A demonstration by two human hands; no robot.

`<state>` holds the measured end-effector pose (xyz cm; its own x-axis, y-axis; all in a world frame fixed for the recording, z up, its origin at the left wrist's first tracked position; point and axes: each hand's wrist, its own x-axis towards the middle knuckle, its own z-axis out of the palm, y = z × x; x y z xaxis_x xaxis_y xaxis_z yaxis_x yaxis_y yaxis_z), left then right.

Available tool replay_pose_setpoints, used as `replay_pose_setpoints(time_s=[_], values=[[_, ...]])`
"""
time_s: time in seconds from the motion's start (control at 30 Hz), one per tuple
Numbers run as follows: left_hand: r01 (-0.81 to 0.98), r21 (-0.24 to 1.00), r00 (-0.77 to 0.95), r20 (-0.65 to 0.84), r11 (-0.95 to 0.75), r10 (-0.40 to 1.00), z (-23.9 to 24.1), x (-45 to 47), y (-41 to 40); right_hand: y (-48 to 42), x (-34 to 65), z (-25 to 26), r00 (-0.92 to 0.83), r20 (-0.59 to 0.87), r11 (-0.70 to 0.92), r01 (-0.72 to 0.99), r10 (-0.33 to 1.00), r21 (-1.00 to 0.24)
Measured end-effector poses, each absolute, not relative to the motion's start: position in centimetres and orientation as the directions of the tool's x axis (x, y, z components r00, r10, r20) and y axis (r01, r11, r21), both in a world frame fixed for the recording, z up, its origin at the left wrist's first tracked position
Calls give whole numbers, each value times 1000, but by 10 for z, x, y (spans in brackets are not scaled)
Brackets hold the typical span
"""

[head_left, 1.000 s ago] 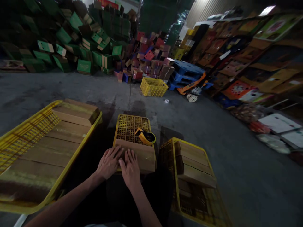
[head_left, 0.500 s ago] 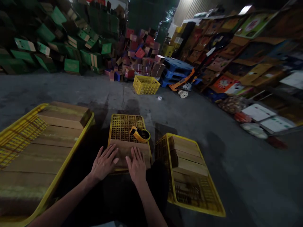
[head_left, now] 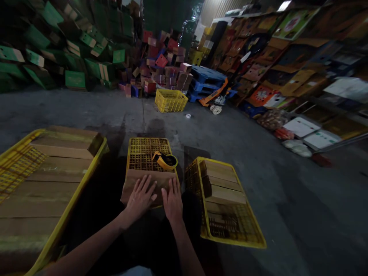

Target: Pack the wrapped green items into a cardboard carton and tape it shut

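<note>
A brown cardboard box (head_left: pixel 129 186) lies on the near half of an upturned yellow plastic crate (head_left: pixel 143 147) in front of me. My left hand (head_left: pixel 140 197) rests on its top with fingers spread. Flat on the right part of the same box is my right hand (head_left: pixel 173 201), its fingers stretched forward. Just beyond the box, a yellow and black tape dispenser (head_left: pixel 165 160) sits on the crate's lattice. Neither hand grips anything.
At left, a large yellow crate (head_left: pixel 69 203) holds several flat cardboard boxes. Another yellow crate (head_left: pixel 253 226) at right also has boxes in it. Farther off stand a yellow crate (head_left: pixel 171 102), blue pallets (head_left: pixel 207 78), an orange pallet jack (head_left: pixel 214 96) and heaped green boxes (head_left: pixel 75 79).
Both hands have shifted to the right across the box, the left one more. The box now reaches farther past the crate's left side. The whole view has swung slightly.
</note>
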<state>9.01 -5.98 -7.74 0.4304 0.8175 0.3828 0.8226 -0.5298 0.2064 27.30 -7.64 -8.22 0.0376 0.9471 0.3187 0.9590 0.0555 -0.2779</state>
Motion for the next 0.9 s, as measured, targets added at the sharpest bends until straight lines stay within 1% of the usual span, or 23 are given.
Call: replay_pose_setpoints(time_s=[0.13, 0.3, 0.5, 0.63, 0.77, 0.9], values=[[745, 243, 518, 377, -622, 768, -73, 117, -61, -79, 277, -81, 13, 308, 78, 956, 951, -281], [710, 278, 544, 366, -647, 755, -73, 95, -60, -80, 279, -79, 3, 300, 78, 963, 954, -257], [748, 257, 514, 358, -612, 779, -81, 47, -60, -79, 279, -73, 1, 267, 64, 970, 964, -233], [770, 241, 483, 386, -591, 786, -93, 27, -63, -82, 279, -67, 18, 228, 34, 975, 973, -221], [779, 241, 454, 420, -579, 786, -101, 23, -64, -95, 278, -64, 8, 205, 33, 980, 979, -196], [774, 273, 425, 445, -571, 788, -99, 33, -66, -114, 271, -69, 16, 216, 24, 983, 976, -182]])
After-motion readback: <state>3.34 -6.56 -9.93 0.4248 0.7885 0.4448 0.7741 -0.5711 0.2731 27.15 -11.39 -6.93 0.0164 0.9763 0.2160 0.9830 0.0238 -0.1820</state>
